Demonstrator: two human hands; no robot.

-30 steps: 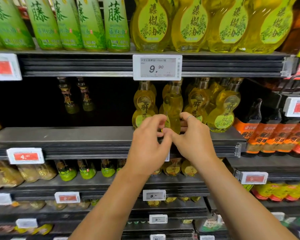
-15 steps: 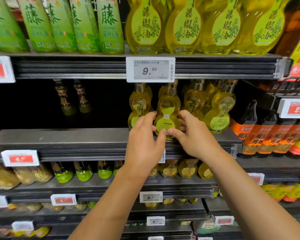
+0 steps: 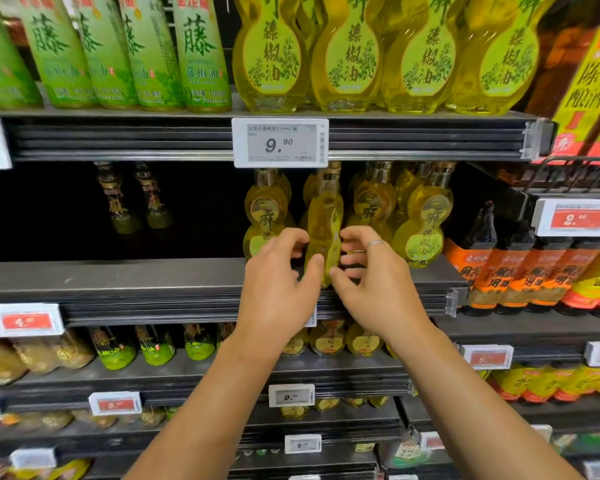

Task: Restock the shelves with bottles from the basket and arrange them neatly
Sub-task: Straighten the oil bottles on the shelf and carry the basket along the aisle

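Bottle [image 3: 324, 230] now turned edge-on, upright, both hands' [image 3: 278, 289] grip

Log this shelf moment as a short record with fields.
setting: shop shelf of oil bottles
left hand: grip curled on the gourd-shaped oil bottle, thumb on its front
right hand: grip curled on the same bottle from the other side
bottle state: upright at the shelf's front edge, label turned sideways
neighbours: same bottles either side
price tag: 9.90

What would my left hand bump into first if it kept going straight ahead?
Probably the sideways-turned oil bottle that the left hand touches with its thumb; its fingers would reach the labelled bottle just left, though depth is unclear.
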